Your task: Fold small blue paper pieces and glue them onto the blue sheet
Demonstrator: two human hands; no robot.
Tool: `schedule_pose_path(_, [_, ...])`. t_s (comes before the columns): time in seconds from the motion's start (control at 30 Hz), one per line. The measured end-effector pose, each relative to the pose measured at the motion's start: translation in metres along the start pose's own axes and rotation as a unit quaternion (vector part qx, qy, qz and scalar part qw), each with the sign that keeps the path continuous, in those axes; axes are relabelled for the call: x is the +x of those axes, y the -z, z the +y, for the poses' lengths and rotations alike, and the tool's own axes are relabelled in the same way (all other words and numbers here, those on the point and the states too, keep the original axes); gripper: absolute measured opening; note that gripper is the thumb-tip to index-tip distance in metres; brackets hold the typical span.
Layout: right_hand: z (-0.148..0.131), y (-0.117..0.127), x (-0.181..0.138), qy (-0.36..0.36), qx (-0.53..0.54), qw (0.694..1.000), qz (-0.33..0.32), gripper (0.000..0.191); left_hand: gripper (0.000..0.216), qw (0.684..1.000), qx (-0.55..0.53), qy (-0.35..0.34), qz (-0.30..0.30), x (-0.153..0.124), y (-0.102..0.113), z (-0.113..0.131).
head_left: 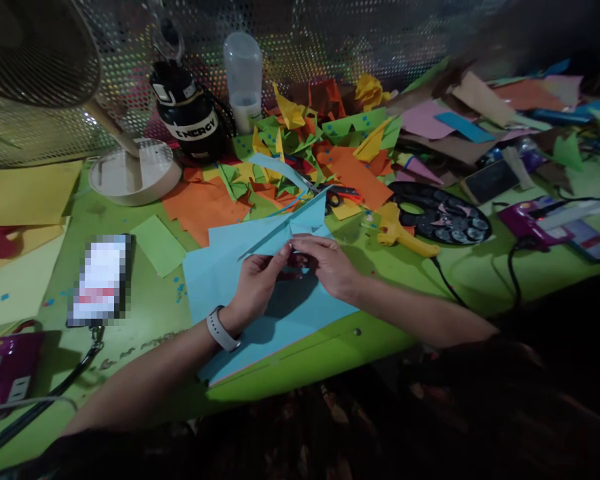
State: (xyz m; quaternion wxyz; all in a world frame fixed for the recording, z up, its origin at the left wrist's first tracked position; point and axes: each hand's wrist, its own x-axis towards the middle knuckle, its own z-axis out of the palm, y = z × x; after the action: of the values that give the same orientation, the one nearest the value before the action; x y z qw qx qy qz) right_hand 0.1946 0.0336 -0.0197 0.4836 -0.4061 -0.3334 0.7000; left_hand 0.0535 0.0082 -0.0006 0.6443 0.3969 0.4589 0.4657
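Note:
Both of my hands meet over a stack of light blue paper sheets (275, 340) on the green table. Between them is a folded piece of light blue paper (300, 223), its pointed flaps standing up beyond my fingers. My left hand (260, 277), with a pale watch band at the wrist, pinches the near edge with thumb and fingers. Pressed close beside it, my right hand (333, 263) grips the same edge with its fingertips. Some fingertips sit in shadow under the fold. Just behind the paper lie scissors (334, 199) with dark handles.
A heap of orange, green and yellow paper scraps (290, 160) spreads behind. At left stand a fan base (135, 173) and a phone (100, 280); a black bottle (190, 120) is farther back. A yellow glue gun (407, 235) and a black palette (443, 217) lie right.

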Motion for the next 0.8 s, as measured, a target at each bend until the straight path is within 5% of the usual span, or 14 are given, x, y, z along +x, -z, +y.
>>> schedule_pose_path(0.57, [0.0008,-0.0042,0.0013,0.022,-0.022,0.999,0.039,0.021,0.037,1.000,-0.001,0.011,0.006,0.0020,0.0007,-0.0059])
schedule_pose_path(0.8, [-0.0011,-0.0060,-0.0024,-0.020,-0.014,0.999,0.043,0.025,0.034,0.999,-0.028,0.023,-0.001,0.0039,0.0019,-0.0085])
